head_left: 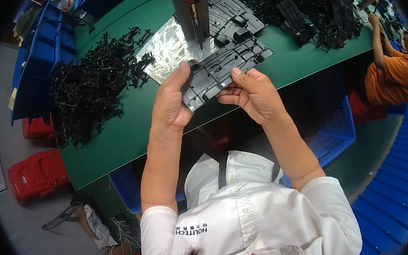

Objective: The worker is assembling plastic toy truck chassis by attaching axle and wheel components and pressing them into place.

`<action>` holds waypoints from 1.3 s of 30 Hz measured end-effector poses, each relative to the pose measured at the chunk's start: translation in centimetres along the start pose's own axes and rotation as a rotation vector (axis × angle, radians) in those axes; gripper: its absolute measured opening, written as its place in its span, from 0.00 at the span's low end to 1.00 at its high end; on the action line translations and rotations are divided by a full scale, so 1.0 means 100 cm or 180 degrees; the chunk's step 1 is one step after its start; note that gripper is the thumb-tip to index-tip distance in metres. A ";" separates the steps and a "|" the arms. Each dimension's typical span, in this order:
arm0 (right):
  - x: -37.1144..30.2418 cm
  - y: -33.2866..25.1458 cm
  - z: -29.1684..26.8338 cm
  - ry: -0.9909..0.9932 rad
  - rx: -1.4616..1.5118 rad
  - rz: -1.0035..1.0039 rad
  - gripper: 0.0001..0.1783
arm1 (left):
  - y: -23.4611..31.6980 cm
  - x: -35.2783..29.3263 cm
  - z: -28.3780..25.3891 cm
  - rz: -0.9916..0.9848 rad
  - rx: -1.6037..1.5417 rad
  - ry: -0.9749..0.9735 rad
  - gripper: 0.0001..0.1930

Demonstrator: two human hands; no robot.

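Note:
Between my two hands is a flat black moulded plastic chassis plate (218,73), tilted over the table's front part. My left hand (170,99) grips its left end, thumb along the edge. My right hand (256,91) pinches its near edge, thumb on top and fingers curled beneath. Just beyond the plate, a vertical tool with a thin pointed tip (200,38) hangs from a metal bracket. Under that tip lies a shiny silver sheet (165,46). More black plates like mine (233,13) lie past the tool, partly hidden by it.
On the green table (135,116) a heap of small black parts (93,79) lies to the left; more black parts (319,5) are piled at the far right. Blue bins (44,49) stand at the left edge. A red stool (38,176) and a co-worker in orange (394,79) flank the table.

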State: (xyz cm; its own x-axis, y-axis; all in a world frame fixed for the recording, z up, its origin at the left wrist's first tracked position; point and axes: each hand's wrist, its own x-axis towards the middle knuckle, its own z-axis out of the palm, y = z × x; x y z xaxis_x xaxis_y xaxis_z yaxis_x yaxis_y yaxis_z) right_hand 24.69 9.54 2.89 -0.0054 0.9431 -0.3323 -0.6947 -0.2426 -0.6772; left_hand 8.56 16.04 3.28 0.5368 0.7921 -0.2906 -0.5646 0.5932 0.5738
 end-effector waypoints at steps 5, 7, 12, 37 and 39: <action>0.003 0.001 0.000 0.0050 0.0030 -0.0055 0.13 | -0.001 0.002 0.001 -0.0004 -0.0028 0.0149 0.17; 0.005 0.003 -0.001 0.0056 0.0053 -0.0094 0.13 | -0.001 0.004 0.000 -0.0004 -0.0066 0.0194 0.16; 0.008 0.005 -0.001 0.0038 0.0041 -0.0151 0.12 | -0.002 0.010 -0.004 -0.0061 -0.0083 0.0354 0.15; 0.022 0.002 0.006 0.0356 0.0059 -0.0385 0.11 | 0.011 0.028 0.004 -0.0252 -0.0397 0.0387 0.12; 0.023 0.001 0.008 0.0330 0.0013 -0.0383 0.11 | 0.013 0.027 0.006 -0.0254 -0.0414 0.0319 0.12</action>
State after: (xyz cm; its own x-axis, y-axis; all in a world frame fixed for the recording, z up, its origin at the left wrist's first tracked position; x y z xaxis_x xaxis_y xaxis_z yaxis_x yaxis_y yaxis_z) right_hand 24.01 11.83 2.61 0.1522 0.9368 -0.3151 -0.6886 -0.1282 -0.7137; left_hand 9.67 18.85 3.67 0.5217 0.7482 -0.4098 -0.6026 0.6633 0.4438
